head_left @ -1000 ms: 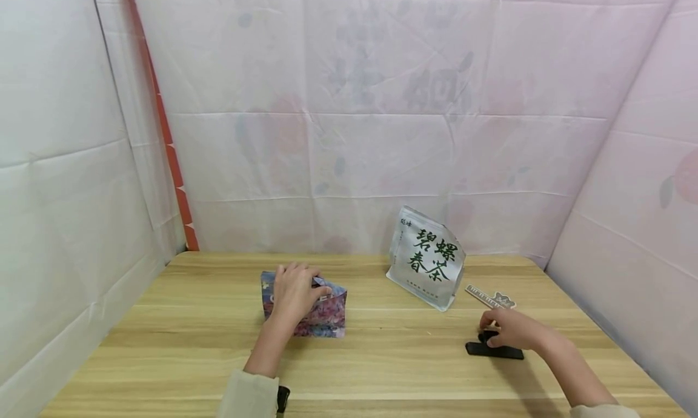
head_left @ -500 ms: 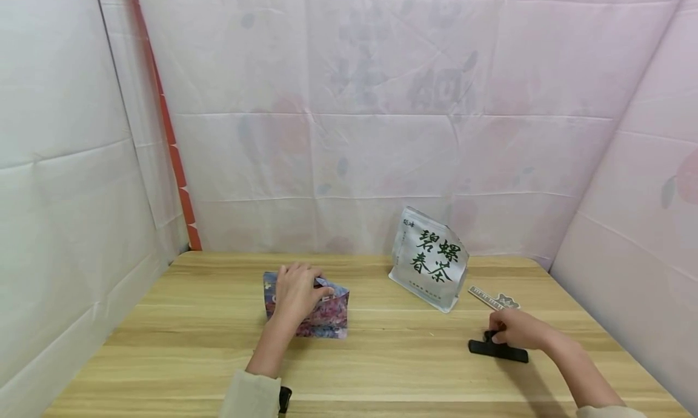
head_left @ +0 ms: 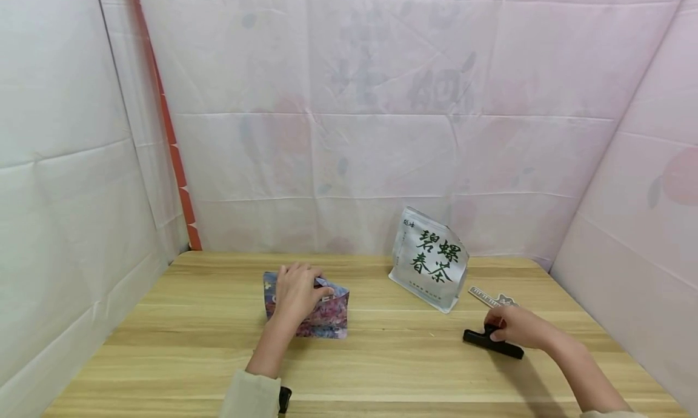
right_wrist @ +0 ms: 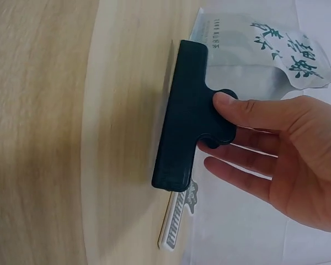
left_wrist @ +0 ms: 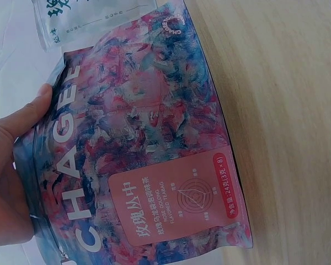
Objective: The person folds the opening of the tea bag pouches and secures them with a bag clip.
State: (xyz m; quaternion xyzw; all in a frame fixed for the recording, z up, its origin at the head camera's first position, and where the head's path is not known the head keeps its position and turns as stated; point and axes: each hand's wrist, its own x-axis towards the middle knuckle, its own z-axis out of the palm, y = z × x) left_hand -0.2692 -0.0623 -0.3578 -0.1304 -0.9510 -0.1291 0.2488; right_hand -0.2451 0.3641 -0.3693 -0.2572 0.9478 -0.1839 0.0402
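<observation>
Black clip [head_left: 493, 345]: our right hand [head_left: 518, 328] pinches it, bar [right_wrist: 179, 121] crosswise beneath.
Pink bag [left_wrist: 127, 110]: well leftward; our left hand [head_left: 296, 292] grips it.

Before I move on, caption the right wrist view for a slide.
Right grip pinching a black clip by its handle, with a white pouch and patterned strip beyond.

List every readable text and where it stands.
"CHAGEE": colourful bag
"玫瑰丛中": pink label
"玫瑰乌龙袋泡调味茶": same label
"ROSE OOLONG FLAVORED TEABAG": same label
"净含量:24克(3克×8)": red strip
"碧螺春茶": silver bag
Too small or blurred: chart labels, round logo, silver bag's fine print, wall sheet's marks.
</observation>
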